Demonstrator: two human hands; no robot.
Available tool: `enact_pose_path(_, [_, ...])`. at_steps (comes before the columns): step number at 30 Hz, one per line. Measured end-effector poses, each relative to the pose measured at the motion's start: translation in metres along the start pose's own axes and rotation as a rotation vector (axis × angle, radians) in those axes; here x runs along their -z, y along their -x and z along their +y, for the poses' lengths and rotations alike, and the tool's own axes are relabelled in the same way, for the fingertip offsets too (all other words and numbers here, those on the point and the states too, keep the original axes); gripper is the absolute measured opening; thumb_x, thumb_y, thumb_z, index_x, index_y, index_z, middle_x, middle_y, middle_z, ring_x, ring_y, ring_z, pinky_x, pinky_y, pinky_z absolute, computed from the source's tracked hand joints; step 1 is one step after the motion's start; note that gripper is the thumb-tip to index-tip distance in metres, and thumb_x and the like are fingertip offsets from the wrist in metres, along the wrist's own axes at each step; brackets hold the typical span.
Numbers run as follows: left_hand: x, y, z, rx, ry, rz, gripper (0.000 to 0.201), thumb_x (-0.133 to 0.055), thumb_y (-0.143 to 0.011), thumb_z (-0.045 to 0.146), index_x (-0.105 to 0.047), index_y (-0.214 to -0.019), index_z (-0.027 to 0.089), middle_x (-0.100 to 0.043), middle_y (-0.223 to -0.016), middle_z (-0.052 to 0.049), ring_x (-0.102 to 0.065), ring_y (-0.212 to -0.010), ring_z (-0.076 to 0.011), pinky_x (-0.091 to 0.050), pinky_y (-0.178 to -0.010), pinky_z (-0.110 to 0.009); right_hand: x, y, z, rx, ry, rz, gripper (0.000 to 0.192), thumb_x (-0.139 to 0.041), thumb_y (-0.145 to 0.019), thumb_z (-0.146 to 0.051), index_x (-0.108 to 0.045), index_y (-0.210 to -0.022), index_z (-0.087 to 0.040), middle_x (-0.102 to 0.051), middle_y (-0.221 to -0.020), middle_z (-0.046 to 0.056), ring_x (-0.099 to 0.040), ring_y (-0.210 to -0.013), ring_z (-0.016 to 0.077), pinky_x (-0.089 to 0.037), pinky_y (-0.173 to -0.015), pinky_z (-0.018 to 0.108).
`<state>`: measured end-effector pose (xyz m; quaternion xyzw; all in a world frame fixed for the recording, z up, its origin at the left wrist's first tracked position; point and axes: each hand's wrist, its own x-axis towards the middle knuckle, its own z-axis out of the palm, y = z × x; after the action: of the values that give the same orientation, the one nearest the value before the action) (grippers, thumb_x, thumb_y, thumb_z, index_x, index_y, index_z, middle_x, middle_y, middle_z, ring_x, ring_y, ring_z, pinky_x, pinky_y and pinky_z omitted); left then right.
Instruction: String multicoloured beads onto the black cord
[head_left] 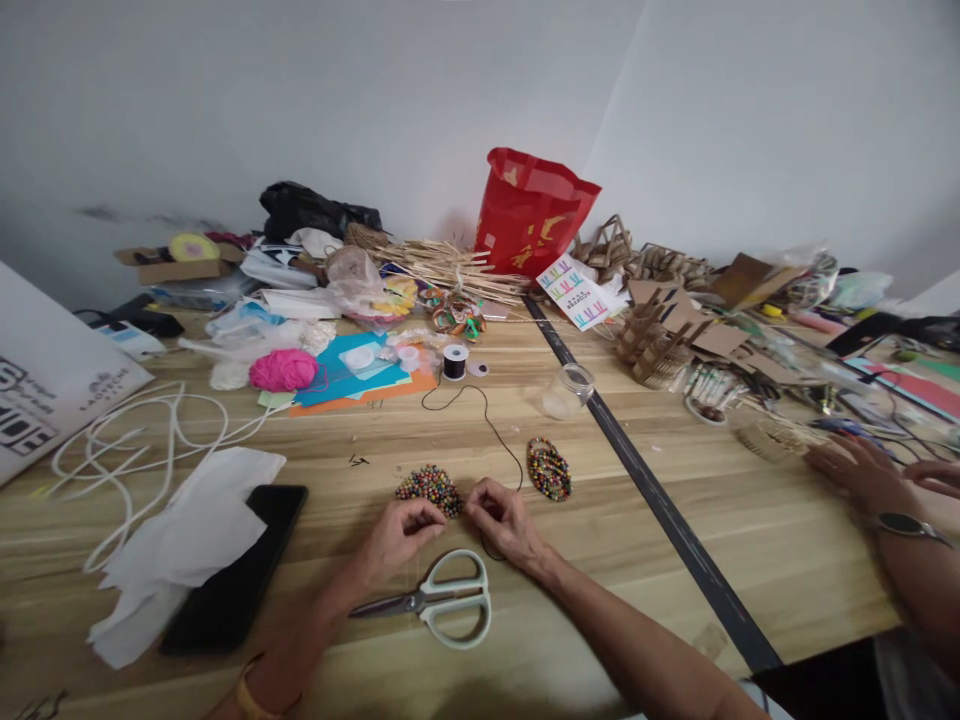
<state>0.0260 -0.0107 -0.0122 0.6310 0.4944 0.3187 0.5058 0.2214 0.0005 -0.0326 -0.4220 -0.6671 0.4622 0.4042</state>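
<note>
Pinching black cord [491,425] beside bead cluster [430,487]: left hand [397,537]; right hand [504,520]; scissors [442,600] just below.

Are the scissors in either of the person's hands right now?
No. The scissors lie flat on the table just below the left hand and right hand, which pinch at the beaded piece.

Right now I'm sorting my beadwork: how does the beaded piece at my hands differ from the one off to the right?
The left beaded piece lies flat and touches the fingers of both hands; the right beaded piece lies apart, untouched. The left spreads wide and low; the right is a narrower, longer oval. Both are multicoloured beads on the wooden table.
</note>
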Motion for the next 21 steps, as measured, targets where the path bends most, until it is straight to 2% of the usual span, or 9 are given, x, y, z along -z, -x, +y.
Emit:
enact_pose_path(5, [0.0031,-0.0035,-0.0077,0.04,0.109,-0.027,0.014,-0.064,-0.065,0.027,-0.065,-0.07,0.014,-0.066,-0.065,-0.001,-0.057,-0.062,-0.0149,-0.045,-0.06,-0.025,-0.0036,0.0029,-0.0015,0.06,0.017,-0.103,0.017,-0.058,-0.081,-0.03,-0.058,-0.074,-0.015,-0.05,-0.062,-0.002,-0.04,-0.054,0.0088,-0.03,-0.05,0.02])
enact_pose_path(9, [0.0044,-0.0034,-0.0092,0.073,0.136,-0.04,0.015,-0.066,-0.064,0.027,-0.065,-0.071,0.014,-0.066,-0.065,-0.001,-0.057,-0.062,-0.0147,-0.044,-0.06,-0.025,-0.0037,0.0035,-0.0046,0.042,-0.001,-0.16,0.019,-0.058,-0.08,-0.032,-0.058,-0.073,-0.014,-0.047,-0.06,-0.003,-0.038,-0.052,0.0082,-0.029,-0.048,0.02])
enact_pose_path(14, [0.0049,-0.0025,-0.0066,0.078,0.144,-0.041,0.014,-0.068,-0.063,0.025,-0.066,-0.072,0.014,-0.068,-0.07,-0.003,-0.06,-0.069,-0.0168,-0.047,-0.067,-0.028,-0.0028,0.0035,-0.0051,0.054,0.034,-0.183,0.017,-0.058,-0.081,-0.029,-0.058,-0.074,-0.014,-0.049,-0.06,-0.002,-0.041,-0.053,0.0089,-0.031,-0.049,0.02])
enact_pose_path(21, [0.0038,-0.0032,-0.0073,0.066,0.15,-0.044,0.013,-0.068,-0.062,0.024,-0.065,-0.069,0.014,-0.068,-0.067,-0.002,-0.06,-0.066,-0.0163,-0.047,-0.066,-0.028,-0.0029,0.0043,-0.0042,0.072,0.079,-0.213,0.012,-0.058,-0.08,-0.024,-0.059,-0.074,-0.014,-0.052,-0.064,-0.001,-0.044,-0.057,0.0102,-0.033,-0.052,0.02])
